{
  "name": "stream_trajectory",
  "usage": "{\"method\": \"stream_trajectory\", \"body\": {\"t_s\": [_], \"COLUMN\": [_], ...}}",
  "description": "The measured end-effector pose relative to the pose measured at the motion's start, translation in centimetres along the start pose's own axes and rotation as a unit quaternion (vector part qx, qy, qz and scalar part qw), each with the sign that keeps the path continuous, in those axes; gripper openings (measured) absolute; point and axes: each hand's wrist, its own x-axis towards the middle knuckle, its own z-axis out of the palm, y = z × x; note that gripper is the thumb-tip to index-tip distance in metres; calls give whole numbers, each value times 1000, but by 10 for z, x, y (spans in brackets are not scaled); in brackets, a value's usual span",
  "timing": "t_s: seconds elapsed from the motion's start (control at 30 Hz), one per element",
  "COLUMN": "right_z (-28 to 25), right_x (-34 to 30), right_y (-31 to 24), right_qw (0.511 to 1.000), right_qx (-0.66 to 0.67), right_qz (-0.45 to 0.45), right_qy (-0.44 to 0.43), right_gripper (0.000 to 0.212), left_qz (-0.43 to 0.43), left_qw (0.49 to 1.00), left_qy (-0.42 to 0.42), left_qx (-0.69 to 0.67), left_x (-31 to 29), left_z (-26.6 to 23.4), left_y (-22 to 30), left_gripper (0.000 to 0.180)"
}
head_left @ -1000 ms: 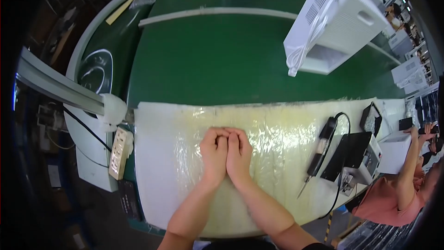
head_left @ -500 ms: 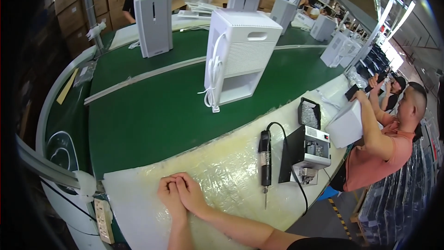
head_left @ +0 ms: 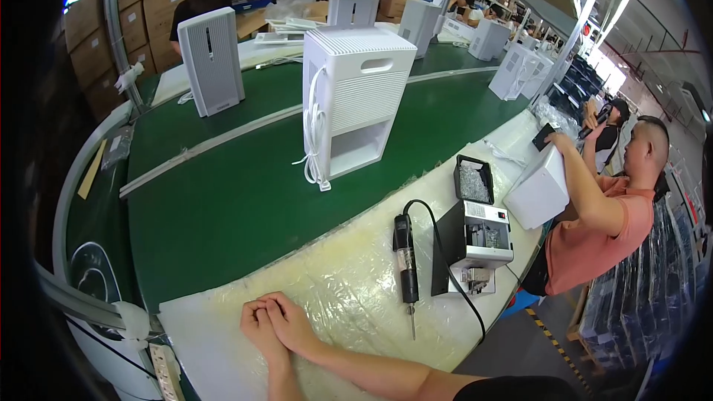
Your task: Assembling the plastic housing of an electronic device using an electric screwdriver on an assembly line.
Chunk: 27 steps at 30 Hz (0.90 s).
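Green surface (head_left: 223,215): stretches ahead, bearing the white unit (head_left: 362,89).
Mat (head_left: 342,275): beneath the left hand (head_left: 258,327) and right hand (head_left: 292,327), film-covered; probably soft and slippery, best taken by an edge.
Unit: upright, well ahead of the hands; looks stiff, bulky, easily scuffed. Its top slot (head_left: 376,65) offers a hold, clear of the bundled cord (head_left: 316,130).
Driver (head_left: 406,263): lies on the mat, right of the hands; likely dense, rigid; hold its black body, not the thin bit (head_left: 413,323).
Fingers: both hands' curled in, pressed together; nothing shows in them.
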Motion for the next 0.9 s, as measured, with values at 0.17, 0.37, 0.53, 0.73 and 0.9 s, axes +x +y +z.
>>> {"method": "stream_trajectory", "body": {"t_s": [0.17,0.37,0.53,0.73,0.9], "right_z": [-4,1,0,1,1], "right_x": [1,0,0,-1,0], "right_y": [-4,-2,-5,-5,-5], "right_qw": [1000,1000,1000,1000,1000], "right_qx": [-8,-8,-4,-11,-14], "right_qz": [3,-2,8,-5,-7], "right_qy": [0,1,0,5,11], "right_gripper": [21,22,21,20,19], "left_qz": [-9,5,-13,-5,0], "left_qw": [1000,1000,1000,1000,1000], "left_qy": [7,6,10,0,10], "left_qx": [-15,-4,-6,-3,-2], "left_x": [-1,1,2,3,3], "left_z": [4,-1,1,-4,-2], "left_y": [-1,-3,-7,-12,-10], "left_gripper": [13,13,13,11,12]}}
